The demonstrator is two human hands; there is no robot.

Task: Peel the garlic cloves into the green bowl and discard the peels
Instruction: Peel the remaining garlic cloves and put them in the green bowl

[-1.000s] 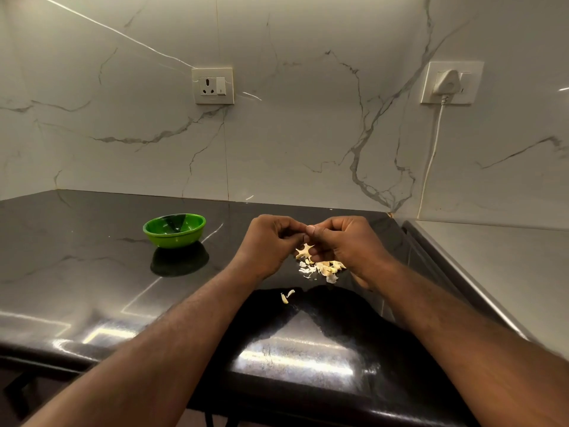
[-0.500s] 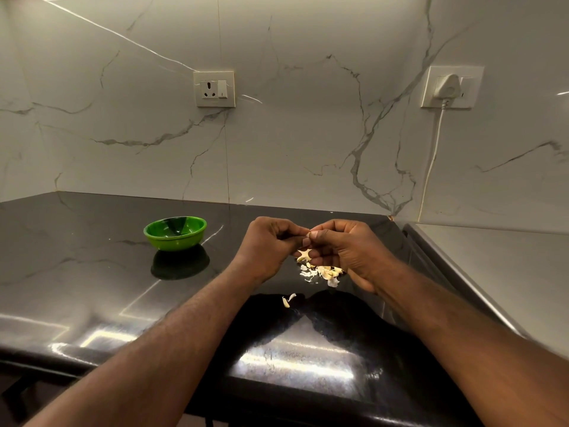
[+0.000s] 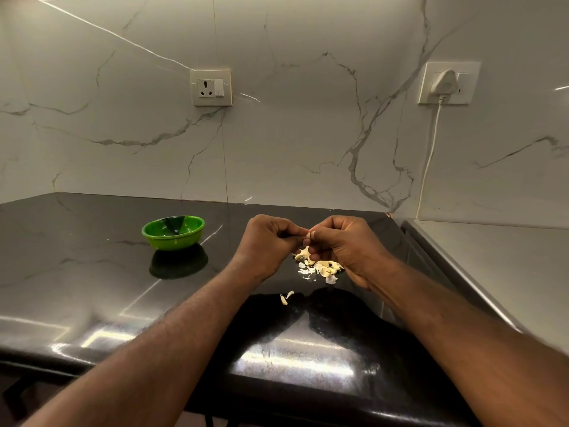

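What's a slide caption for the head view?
Left hand and right hand pinch a garlic clove over loose peels; green bowl stands apart.

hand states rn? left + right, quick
Left hand: closed, fingertips pinching the garlic clove.
Right hand: closed, pinching the same clove from the other side.

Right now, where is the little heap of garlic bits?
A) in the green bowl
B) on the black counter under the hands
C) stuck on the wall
B: the garlic heap lies on the black counter below the left hand and right hand, which pinch a clove; the green bowl sits apart, to the left.
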